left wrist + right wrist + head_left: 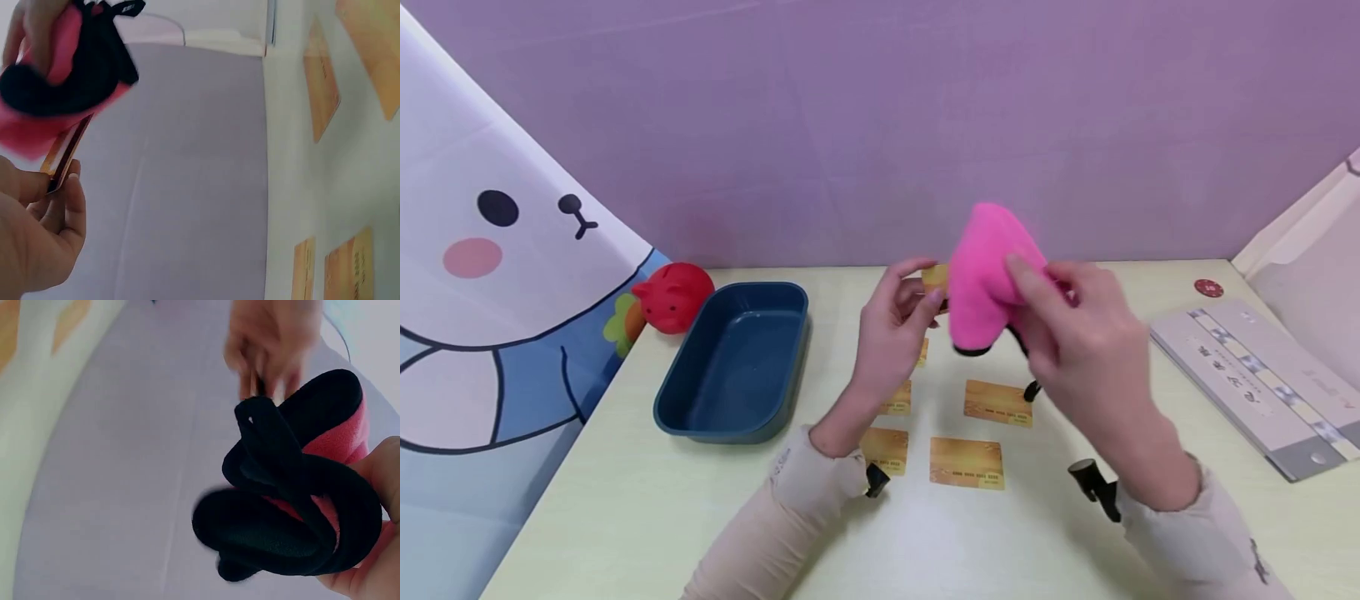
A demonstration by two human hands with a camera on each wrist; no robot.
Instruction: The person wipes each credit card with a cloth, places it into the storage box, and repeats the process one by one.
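Observation:
Between thumb and fingers, my left hand (891, 337) pinches a gold bank card (935, 277), held up above the table. In the left wrist view the card (61, 153) is seen almost edge-on. My right hand (1090, 346) grips a soft pink fleece piece (985, 267) with black edging and a strap; its exact kind cannot be told. The fleece piece hangs in front of the card and hides part of it. Its black trim (350, 506) shows folded in the right wrist view. Several more gold cards (966, 463) lie on the table below both hands.
A dark blue tray (793, 367) stands at left, with a red piggy bank (673, 298) behind its far left corner. At right lie a grey box-like folder (1262, 375) and a small red chip (1208, 287). A purple cloth (850, 133) hangs behind the table.

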